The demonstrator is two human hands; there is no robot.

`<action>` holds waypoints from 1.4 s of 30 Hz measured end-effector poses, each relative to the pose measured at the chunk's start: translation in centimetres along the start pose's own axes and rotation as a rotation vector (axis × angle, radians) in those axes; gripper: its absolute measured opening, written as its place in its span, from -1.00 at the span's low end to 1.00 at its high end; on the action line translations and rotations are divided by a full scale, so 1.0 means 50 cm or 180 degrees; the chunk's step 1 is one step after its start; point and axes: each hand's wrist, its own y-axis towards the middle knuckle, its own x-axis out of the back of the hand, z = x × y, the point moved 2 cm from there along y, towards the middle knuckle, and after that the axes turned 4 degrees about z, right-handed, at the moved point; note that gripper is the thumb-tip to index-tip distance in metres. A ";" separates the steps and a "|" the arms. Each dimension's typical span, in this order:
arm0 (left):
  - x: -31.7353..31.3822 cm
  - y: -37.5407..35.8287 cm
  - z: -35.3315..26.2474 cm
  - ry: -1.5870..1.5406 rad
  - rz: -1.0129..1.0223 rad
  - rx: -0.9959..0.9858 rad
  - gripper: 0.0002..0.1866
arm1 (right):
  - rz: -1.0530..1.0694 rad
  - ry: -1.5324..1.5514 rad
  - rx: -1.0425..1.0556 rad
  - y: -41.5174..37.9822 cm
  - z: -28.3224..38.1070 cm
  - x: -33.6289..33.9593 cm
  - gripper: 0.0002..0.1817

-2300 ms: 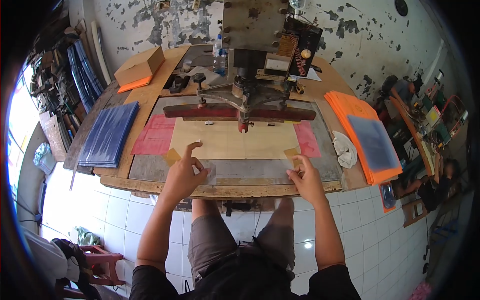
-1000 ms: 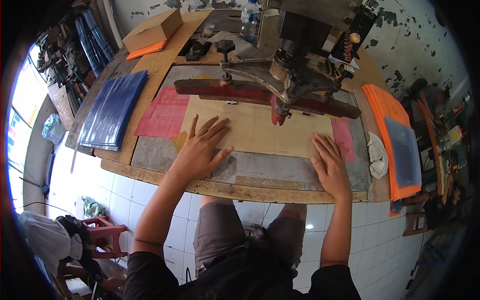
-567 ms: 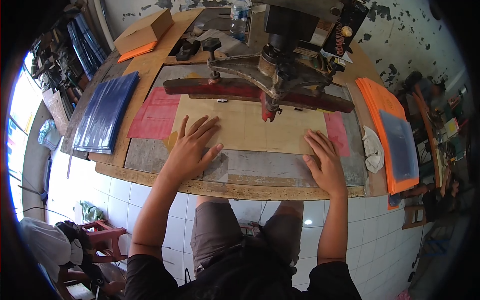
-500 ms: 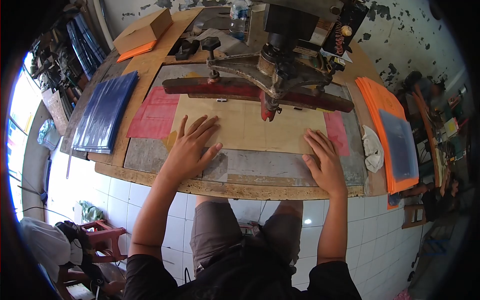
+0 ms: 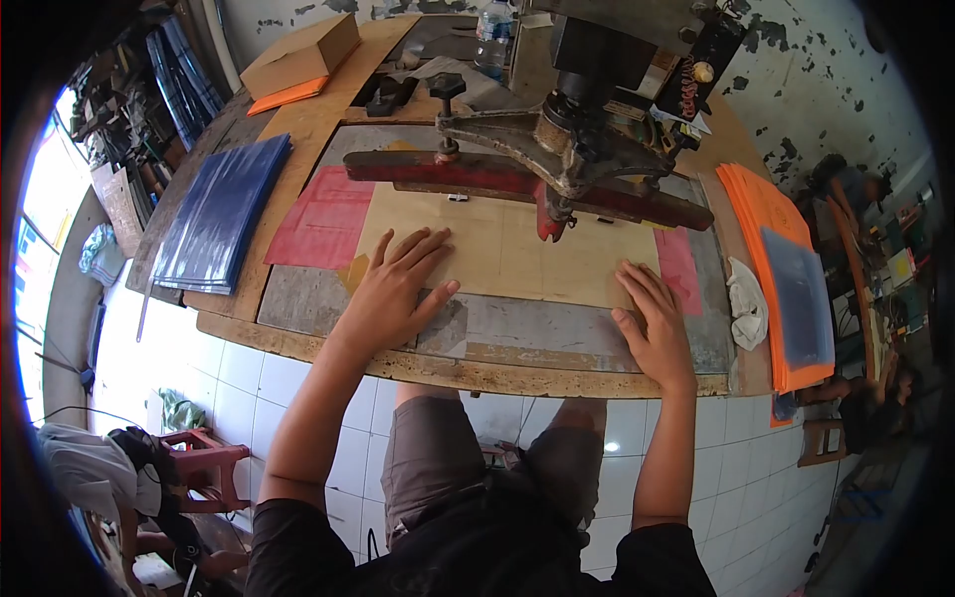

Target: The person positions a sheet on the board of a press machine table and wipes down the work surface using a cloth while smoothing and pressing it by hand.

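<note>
A tan sheet (image 5: 547, 261) lies flat on the grey plate (image 5: 537, 333) beneath the red bar (image 5: 637, 199) of a press. Pink sheets (image 5: 320, 219) show at both of its ends. My left hand (image 5: 398, 291) rests palm down on the sheet's left part, its fingers spread and holding nothing. On the lower right corner of the tan sheet lies my right hand (image 5: 653, 323), also flat with the fingers apart. A small metal piece (image 5: 458, 197) sits at the sheet's far edge, by the bar.
Dark blue plastic covers (image 5: 221, 214) lie at the left, near a cardboard box (image 5: 300, 55). Orange folders (image 5: 764, 259) with a clear blue cover (image 5: 799, 298) lie at the right, beside a white cloth (image 5: 747, 303). A bottle (image 5: 492, 38) stands behind. Another person (image 5: 95, 468) is at the lower left.
The camera view has shifted slightly, so the table appears a little further right. Both hands stay flat on the tan sheet in nearly the same places.
</note>
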 end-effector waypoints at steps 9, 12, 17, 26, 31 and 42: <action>-0.007 -0.002 0.005 -0.0107 -0.0181 -0.0065 -0.40 | -0.0063 0.0005 0.0056 -0.002 -0.009 -0.007 -0.37; -0.015 -0.003 0.016 -0.0114 -0.0289 -0.0155 -0.38 | -0.0078 0.0021 0.0070 -0.001 -0.010 -0.008 -0.37; -0.023 -0.007 0.027 -0.0109 -0.0352 -0.0211 -0.38 | -0.0104 0.0068 0.0130 -0.002 -0.015 -0.013 -0.40; -0.049 -0.003 0.048 -0.0029 -0.0486 -0.0301 -0.38 | -0.0160 0.0045 0.0194 -0.001 -0.015 -0.015 -0.43; -0.039 -0.001 0.040 0.0020 -0.0395 -0.0272 -0.37 | -0.0193 0.0052 0.0228 -0.001 -0.020 -0.017 -0.43; -0.031 -0.004 0.031 0.0004 -0.0282 -0.0205 -0.37 | -0.0255 0.0000 0.0251 -0.005 -0.026 -0.023 -0.39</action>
